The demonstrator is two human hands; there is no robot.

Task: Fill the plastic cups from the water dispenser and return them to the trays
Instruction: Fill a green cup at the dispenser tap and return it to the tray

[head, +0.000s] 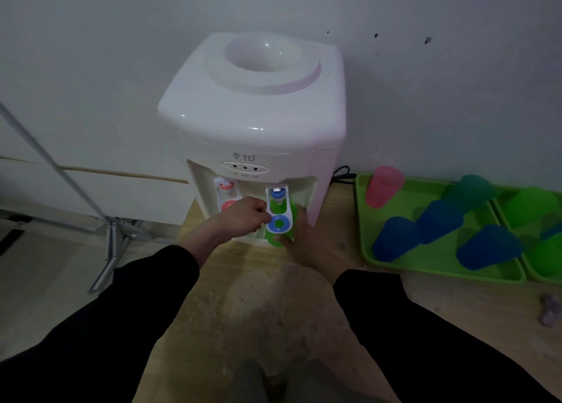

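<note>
A white water dispenser (252, 123) stands on the wooden floor against the wall, with no bottle on top. My right hand (299, 244) holds a green cup (275, 240) under the blue tap lever (279, 217). My left hand (244, 217) has its fingers closed on the left edge of that lever. A red tap (225, 189) sits to the left, partly behind my left hand. To the right, a green tray (362, 220) holds a pink cup (383, 186), three blue cups (395, 238) and a teal cup (470, 189).
A second green tray (535, 276) with green cups (532, 205) touches the first at the far right. A black cord (342, 174) runs behind the dispenser. A metal stand (112, 235) is at left. A small purple object (550, 310) lies near the right edge.
</note>
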